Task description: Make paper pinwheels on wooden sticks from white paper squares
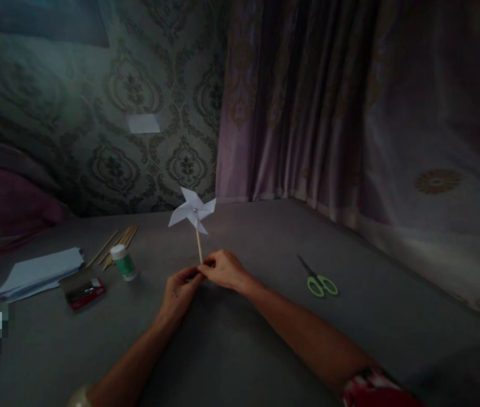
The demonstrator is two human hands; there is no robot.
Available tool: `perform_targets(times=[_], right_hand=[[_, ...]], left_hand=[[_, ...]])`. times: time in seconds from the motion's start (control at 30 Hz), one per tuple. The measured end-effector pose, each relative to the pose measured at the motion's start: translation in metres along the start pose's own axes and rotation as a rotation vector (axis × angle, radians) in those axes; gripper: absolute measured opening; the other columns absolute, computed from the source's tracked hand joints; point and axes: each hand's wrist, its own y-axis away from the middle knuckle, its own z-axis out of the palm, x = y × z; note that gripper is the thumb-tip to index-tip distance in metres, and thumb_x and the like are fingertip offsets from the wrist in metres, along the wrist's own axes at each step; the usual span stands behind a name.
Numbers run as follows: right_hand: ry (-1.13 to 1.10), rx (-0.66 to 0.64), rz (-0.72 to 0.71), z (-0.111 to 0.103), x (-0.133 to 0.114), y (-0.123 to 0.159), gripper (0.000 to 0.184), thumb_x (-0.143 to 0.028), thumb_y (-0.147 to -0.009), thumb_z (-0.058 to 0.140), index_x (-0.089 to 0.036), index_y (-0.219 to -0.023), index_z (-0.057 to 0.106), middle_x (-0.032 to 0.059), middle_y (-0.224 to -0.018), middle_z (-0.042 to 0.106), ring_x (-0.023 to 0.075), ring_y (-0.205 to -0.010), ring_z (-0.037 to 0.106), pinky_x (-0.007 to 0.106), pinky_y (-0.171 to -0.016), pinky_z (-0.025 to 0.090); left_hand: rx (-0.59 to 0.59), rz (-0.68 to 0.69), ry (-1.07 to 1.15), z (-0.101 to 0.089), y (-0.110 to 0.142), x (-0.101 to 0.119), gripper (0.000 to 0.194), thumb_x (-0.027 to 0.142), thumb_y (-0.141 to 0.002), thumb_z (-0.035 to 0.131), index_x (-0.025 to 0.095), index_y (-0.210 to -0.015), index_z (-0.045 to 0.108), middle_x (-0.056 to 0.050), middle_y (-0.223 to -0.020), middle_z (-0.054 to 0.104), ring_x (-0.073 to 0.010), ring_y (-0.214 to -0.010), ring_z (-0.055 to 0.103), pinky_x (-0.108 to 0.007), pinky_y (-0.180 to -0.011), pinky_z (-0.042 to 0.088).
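Lying at left, paper stack [43,272]: white sheets, flat on the grey surface [261,243].
Red box [87,299]: open, just beside the paper stack, with small metal-looking pieces [87,289] inside, too dark to tell exactly.
Loose sticks [126,237]: thin and pale, in a low pile.
Bottle [123,264]: green with white cap, standing near the box.
Left grip [180,287]: closed on the lower end of the stick [199,244] of the white pinwheel [191,210].
Pinwheel: before and above both grips, nearly upright; whether the stick's end touches the surface, I cannot tell.
Right grip [226,268]: pinching the same stick, touching the left fingertips.
Stick care: better, I think, to hold firmly but softly, with all fingers low, so that the blades remain unbent and free; any turning should be slow.
Scissors [317,281]: green handles, lying apart at right.
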Motion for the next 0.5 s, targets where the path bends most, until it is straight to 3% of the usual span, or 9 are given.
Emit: perform_targets(times=[0.1,0.23,0.37,0.5], right_hand=[[-0.111,0.042,0.056,0.011,0.003,-0.002,0.024,-0.035,-0.078,0.062,-0.023,-0.095,0.074,0.0028,-0.093,0.074,0.0166,-0.086,0.067,0.022,-0.07,0.047],[-0.213,0.069,0.146,0.01,0.011,-0.003,0.025,-0.034,-0.075,0.064,-0.022,-0.095,0.074,0.002,-0.093,0.074,0.0154,-0.087,0.068,0.019,-0.07,0.048],[-0.202,0.095,0.228,-0.008,0.022,-0.003,0.024,-0.033,-0.075,0.064,-0.021,-0.094,0.074,0.0012,-0.092,0.074,0.0145,-0.086,0.068,0.018,-0.068,0.048],[-0.109,0.165,0.304,-0.042,0.049,-0.001,0.021,-0.03,-0.077,0.063,-0.021,-0.093,0.074,0.0,-0.09,0.074,0.0126,-0.085,0.068,0.015,-0.064,0.045]], left_hand=[[-0.044,-0.012,-0.041,-0.001,-0.001,0.0,0.049,0.052,-0.063,0.065,0.012,-0.091,0.073,-0.008,-0.08,0.074,-0.0271,-0.082,0.067,-0.031,-0.067,0.052],[-0.11,0.01,-0.138,0.0,-0.003,0.004,0.05,0.054,-0.063,0.064,0.014,-0.091,0.072,-0.007,-0.081,0.074,-0.029,-0.086,0.067,-0.033,-0.07,0.053],[-0.161,0.072,-0.328,0.002,-0.005,0.006,0.05,0.057,-0.068,0.058,0.015,-0.092,0.071,-0.008,-0.092,0.073,-0.0275,-0.087,0.067,-0.036,-0.08,0.052],[-0.118,0.203,-0.611,0.003,-0.011,-0.006,0.044,0.053,-0.075,0.049,0.018,-0.093,0.07,-0.01,-0.1,0.071,-0.0276,-0.095,0.064,-0.04,-0.086,0.049]])
